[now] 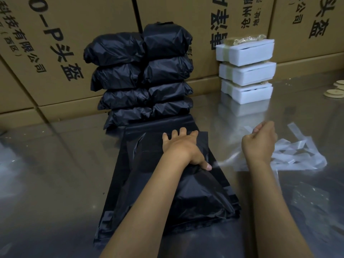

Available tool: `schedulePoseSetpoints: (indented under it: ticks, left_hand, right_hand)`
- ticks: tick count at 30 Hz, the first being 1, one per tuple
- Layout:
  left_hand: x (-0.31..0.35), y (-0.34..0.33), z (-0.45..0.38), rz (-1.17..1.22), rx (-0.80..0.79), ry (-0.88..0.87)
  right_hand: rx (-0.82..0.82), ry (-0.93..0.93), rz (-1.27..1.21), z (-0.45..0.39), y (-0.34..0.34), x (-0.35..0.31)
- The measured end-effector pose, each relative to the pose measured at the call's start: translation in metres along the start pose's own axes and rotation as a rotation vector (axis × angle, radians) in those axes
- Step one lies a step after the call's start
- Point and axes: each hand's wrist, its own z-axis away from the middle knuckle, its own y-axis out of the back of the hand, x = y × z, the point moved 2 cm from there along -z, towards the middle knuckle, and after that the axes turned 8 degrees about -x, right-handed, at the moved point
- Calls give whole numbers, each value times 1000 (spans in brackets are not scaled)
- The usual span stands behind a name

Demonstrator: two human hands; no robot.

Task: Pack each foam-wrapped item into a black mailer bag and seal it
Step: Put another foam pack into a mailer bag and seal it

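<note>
A black mailer bag (201,198) bulges with an item inside and lies on a stack of flat black bags (115,192) in front of me. My left hand (181,148) presses flat on the bag's upper part, fingers spread toward the folded flap. To the right, my right hand (259,144) pinches a translucent peel-off strip (226,161) that stretches blurred from the bag's edge. Sealed black parcels (145,77) are stacked in two columns behind. Three foam-wrapped items (246,71) are stacked at the back right.
Cardboard boxes (65,43) with printed characters form a wall behind the shiny metal table (46,164). A heap of discarded white strips (301,155) lies right of my right hand. Small round tan discs (335,91) lie at the far right edge.
</note>
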Motion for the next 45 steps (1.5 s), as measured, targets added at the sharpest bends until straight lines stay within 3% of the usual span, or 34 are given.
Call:
schedulePoseSetpoints:
  ticks: [3,11,20,25,28,32,35,38,43,45]
  left_hand:
    - [2,0,1,-11,9,12]
    - [9,-3,0,-61,75,71]
    - [6,-11,0,48,299,37]
    - [2,-12,-1,170,439,8]
    - [-2,-8,1,407,496,-26]
    - [-20,-5,18,1176,707,-82]
    - [-41,-9,29,1451,668,-123]
    - [-65,-7,38,1329,599,-127]
    - [-90,-28,53,786,458,-182]
    - [-97,-44,60,749,383,-158]
  right_hand:
    - [54,-16,23,-5,9,6]
    - [-25,-118,179,-7,6,9]
    - [-127,-262,126,-4,7,5]
    - [-180,-96,216,8,-6,-23]
    - [-309,59,182,29,-26,-58]
    - [-772,224,-80,72,-60,-108]
    - [-937,266,14,95,-66,-107]
    - [-952,232,-66,99,-57,-91]
    - [-1038,10,-302,111,-37,-50]
    - [-1055,-74,-336,114,-32,-38]
